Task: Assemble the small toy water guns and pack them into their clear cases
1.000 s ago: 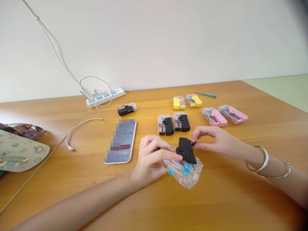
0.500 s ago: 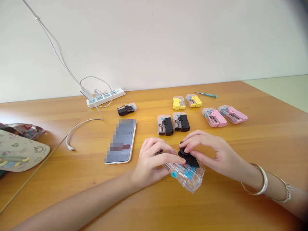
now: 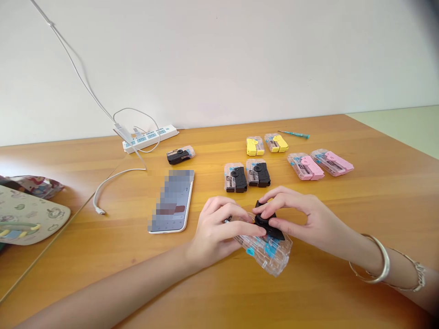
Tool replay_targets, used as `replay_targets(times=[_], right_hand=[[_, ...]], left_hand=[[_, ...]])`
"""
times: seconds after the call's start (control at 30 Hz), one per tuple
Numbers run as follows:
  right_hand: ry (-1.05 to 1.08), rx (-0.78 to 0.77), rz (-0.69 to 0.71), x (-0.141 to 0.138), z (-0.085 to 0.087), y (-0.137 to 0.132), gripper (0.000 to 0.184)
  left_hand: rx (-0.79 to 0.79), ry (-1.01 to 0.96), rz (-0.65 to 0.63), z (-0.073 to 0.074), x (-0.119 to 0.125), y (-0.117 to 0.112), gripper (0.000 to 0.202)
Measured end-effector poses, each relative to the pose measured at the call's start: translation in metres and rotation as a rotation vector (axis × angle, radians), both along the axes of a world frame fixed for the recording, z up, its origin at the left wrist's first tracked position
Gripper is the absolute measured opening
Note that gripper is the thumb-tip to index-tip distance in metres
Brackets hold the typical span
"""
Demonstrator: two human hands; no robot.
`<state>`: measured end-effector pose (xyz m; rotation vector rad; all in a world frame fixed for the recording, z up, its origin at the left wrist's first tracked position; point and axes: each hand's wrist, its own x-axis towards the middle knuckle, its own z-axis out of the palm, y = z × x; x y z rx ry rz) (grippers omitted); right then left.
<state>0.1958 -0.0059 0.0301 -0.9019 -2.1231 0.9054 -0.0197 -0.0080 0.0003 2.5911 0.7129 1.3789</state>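
Observation:
Near the front middle of the table, my left hand (image 3: 219, 228) is closed around a clear plastic folding toy (image 3: 270, 256) with blue parts inside. Its left index finger rests on a black plastic piece (image 3: 272, 230) lying on top of the toy. My right hand (image 3: 295, 212) pinches that black piece from the right with thumb and fingers. Whether the piece is fixed to the clear body is hidden by the fingers. Just beyond the hands lie two folded toys of the same sort with black parts, a left one (image 3: 236, 178) and a right one (image 3: 259, 173).
Farther back lie two yellow toys (image 3: 254, 146), two pink toys (image 3: 306, 167) and a small screwdriver (image 3: 294, 134). On the left are a phone (image 3: 187, 205), another black toy (image 3: 180, 155), a power strip (image 3: 151, 139), a white cable (image 3: 113, 174) and a patterned bag (image 3: 30, 212).
My right fingers have pressed slightly lower on the black piece, which has tilted a little. The right wrist with its bracelets has shifted slightly right. My left hand has barely moved.

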Motion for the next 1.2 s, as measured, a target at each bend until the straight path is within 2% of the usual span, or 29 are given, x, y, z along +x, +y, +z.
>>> replay_targets(times=[0.1, 0.23, 0.37, 0.5, 0.6, 0.67, 0.77, 0.9, 1.07, 1.2], right_hand=[[-0.003, -0.049, 0.017, -0.001, 0.000, 0.000, 0.008], [-0.008, -0.072, 0.041, 0.002, 0.000, 0.002, 0.011], [-0.012, -0.080, 0.133, 0.008, 0.002, 0.006, 0.016], [-0.036, -0.072, 0.224, 0.013, 0.004, 0.009, 0.038], [-0.071, -0.011, 0.247, 0.013, 0.003, 0.010, 0.057], [-0.085, 0.061, 0.219, 0.010, 0.001, 0.008, 0.053], [-0.073, 0.182, 0.161, 0.004, -0.005, 0.006, 0.035], [-0.068, 0.297, 0.113, -0.001, -0.014, 0.003, 0.039], [-0.034, 0.263, 0.048, -0.003, -0.019, -0.001, 0.047], [-0.031, 0.124, -0.053, -0.008, -0.016, -0.005, 0.033]], left_hand=[[0.030, 0.017, -0.022, 0.001, 0.000, -0.001, 0.009], [-0.033, 0.016, -0.005, 0.000, -0.002, 0.000, 0.007], [-0.056, 0.013, -0.012, 0.000, -0.003, 0.000, 0.008], [-0.072, -0.014, -0.030, 0.001, -0.002, 0.001, 0.006], [-0.112, -0.062, -0.032, 0.001, -0.002, 0.002, 0.005], [-0.136, -0.080, -0.028, 0.000, -0.002, 0.004, 0.007], [-0.133, -0.081, -0.031, -0.002, -0.002, 0.005, 0.007], [-0.146, -0.074, -0.038, -0.001, -0.003, 0.005, 0.008], [-0.208, -0.060, -0.053, 0.001, -0.003, 0.003, 0.012], [-0.361, -0.024, 0.036, 0.001, -0.002, 0.003, 0.015]])
